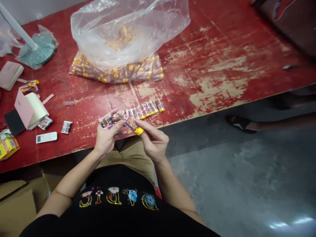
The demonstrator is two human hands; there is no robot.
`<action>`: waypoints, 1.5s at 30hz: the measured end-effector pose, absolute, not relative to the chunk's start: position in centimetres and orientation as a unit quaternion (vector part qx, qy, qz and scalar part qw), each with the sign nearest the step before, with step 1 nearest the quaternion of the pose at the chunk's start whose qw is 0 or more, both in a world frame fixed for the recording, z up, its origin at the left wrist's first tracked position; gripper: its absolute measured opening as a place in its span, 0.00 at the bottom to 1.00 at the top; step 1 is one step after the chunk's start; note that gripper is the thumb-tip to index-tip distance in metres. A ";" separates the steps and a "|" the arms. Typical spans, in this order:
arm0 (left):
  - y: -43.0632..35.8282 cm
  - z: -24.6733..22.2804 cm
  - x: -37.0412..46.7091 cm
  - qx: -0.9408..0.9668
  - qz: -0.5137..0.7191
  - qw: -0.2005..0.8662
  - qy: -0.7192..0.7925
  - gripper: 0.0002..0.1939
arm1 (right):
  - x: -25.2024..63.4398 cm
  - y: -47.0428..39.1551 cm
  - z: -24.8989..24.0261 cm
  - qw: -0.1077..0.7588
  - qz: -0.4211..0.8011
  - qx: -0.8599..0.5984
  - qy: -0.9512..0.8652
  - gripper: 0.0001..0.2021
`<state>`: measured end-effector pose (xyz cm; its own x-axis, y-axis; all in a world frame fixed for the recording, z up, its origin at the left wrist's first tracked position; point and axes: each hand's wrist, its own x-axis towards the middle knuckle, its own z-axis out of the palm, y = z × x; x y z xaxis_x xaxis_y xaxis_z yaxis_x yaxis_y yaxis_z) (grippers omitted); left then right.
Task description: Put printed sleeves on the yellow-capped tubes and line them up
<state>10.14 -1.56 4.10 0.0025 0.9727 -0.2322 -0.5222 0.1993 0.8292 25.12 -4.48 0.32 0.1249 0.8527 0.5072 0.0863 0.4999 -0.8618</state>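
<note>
Between both hands, over the table's front edge, is a small clear tube with a yellow cap [130,123] and a printed label. My left hand [106,136] is closed around a stack of printed labels [107,122] and steadies the tube's upper end with the thumb. My right hand [154,140] pinches the tube near its yellow cap. Just beyond my fingers, a row of several labelled tubes [145,109] lies side by side on the red table, yellow caps toward me. What lies under my left fingers is partly hidden.
A large clear plastic bag [116,70] full of yellow-capped tubes lies at the back. On the left are a lamp base [37,49], an open notebook [36,110], a white remote [46,137] and a yellow box [8,144]. Another person's foot [240,124] shows at the right.
</note>
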 end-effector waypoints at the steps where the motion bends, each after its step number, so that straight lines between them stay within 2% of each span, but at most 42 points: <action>1: -1.7 4.2 10.2 0.274 0.570 0.655 0.415 0.32 | 25.0 -4.5 0.4 0.645 0.288 -0.404 -0.581 0.18; 10: -2.7 4.5 10.6 0.294 0.573 0.644 0.414 0.31 | 24.1 -4.4 1.9 0.691 0.251 -0.407 -0.542 0.16; 19: -3.0 5.0 11.1 0.285 0.587 0.631 0.420 0.34 | 23.9 -4.9 3.2 0.688 0.237 -0.433 -0.532 0.17; 25: -2.9 5.0 11.4 0.284 0.580 0.627 0.435 0.39 | 24.4 -4.8 3.2 0.668 0.231 -0.465 -0.533 0.13; 32: -2.7 4.8 11.6 0.294 0.579 0.634 0.420 0.36 | 24.4 -5.1 3.6 0.675 0.233 -0.454 -0.534 0.16; 35: -2.2 4.5 11.2 0.284 0.567 0.652 0.415 0.35 | 27.0 -3.5 1.8 0.698 0.187 -0.484 -0.494 0.12; 38: -1.5 3.6 10.4 0.239 0.551 0.675 0.428 0.27 | 33.2 -0.1 -2.4 0.722 0.070 -0.555 -0.406 0.07; 42: -0.6 1.8 9.6 0.172 0.523 0.702 0.452 0.17 | 41.5 4.7 -8.1 0.637 0.011 -0.640 -0.429 0.10; 45: -0.5 1.0 9.5 0.161 0.513 0.706 0.461 0.17 | 43.4 6.3 -10.6 0.574 0.026 -0.657 -0.489 0.11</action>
<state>9.45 -0.45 1.00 0.0499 0.8729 -0.4853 -0.5760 0.4221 0.7000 43.44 6.34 -10.56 0.5213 0.6716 0.5265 0.6117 0.1361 -0.7793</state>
